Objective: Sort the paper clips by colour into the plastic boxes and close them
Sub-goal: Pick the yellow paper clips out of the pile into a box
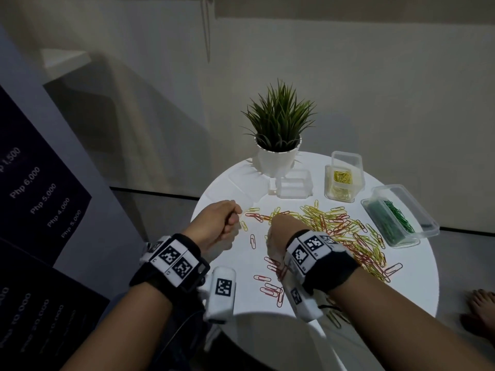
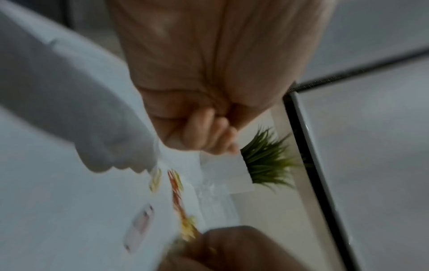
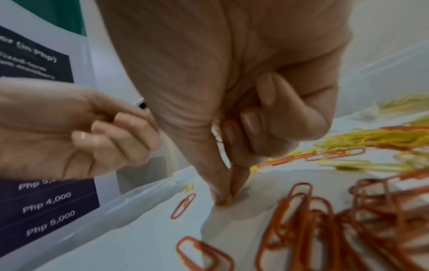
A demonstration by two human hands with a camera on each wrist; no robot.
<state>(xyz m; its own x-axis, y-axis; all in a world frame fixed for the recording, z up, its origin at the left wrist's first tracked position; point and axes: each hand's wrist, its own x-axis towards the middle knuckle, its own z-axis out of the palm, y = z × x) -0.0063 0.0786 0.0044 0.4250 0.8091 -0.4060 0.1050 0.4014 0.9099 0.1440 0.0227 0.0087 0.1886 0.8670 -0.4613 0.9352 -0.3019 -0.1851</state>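
Nearest, a scatter of red paper clips (image 1: 270, 286) is lying on the white desk (image 1: 417, 279) beside the right wrist. Just beyond them the right hand (image 1: 281, 228) is pressing down, thumb and forefinger closing together on a yellow clip (image 3: 228, 199) flat against the desk; the other fingers are curling into the palm. The left hand (image 1: 214, 223) is hovering just to its left, fingers curled in; whether it is holding anything I cannot tell, since its wrist view is blurred. The mixed pile (image 1: 342, 231) of yellow and red clips is spreading away to the right of the right hand, so that hand is the nearer one for further picks.

Farther back, three plastic boxes are standing open: an empty box (image 1: 294, 186) by the potted plant (image 1: 278, 135), a yellow box (image 1: 341, 180) holding yellow clips, and a green box (image 1: 399, 220) holding green ones. The yellow box is lying ahead and to the right of the pinching hand, across the pile, probably its destination.
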